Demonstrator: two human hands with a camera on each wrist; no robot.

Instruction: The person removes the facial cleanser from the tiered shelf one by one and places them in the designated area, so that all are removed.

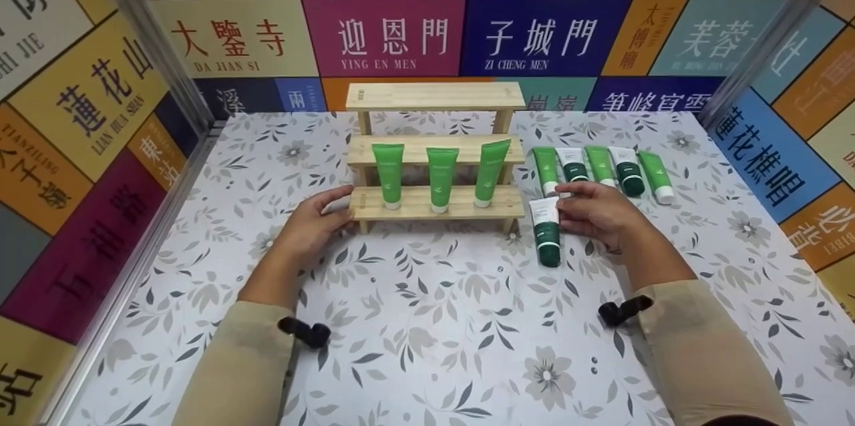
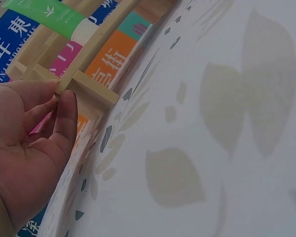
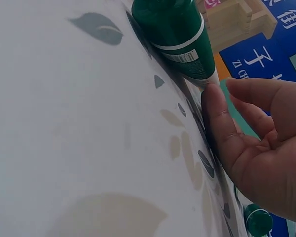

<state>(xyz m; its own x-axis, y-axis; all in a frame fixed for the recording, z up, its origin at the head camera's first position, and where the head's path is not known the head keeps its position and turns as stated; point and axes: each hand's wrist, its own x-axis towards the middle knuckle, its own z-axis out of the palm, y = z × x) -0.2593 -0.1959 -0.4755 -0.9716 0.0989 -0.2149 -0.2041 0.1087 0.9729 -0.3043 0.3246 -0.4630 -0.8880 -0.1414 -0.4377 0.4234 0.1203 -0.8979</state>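
Standing on white caps [image 1: 438, 208], three bright-green plastic tubes [image 1: 441, 175] are lined along the near step [image 1: 414, 203] of a pale wooden rack [image 1: 434, 97], pinched at left by the left hand [image 1: 311, 224], apparently for steadiness; at right, a white-and-dark-green plastic tube [image 1: 546, 232] is pinched at its far end by the right hand [image 1: 599, 214].

Head view high, facing forward and down, wrist views close, tilted; all sharing the wooden rack [image 1: 435, 97]
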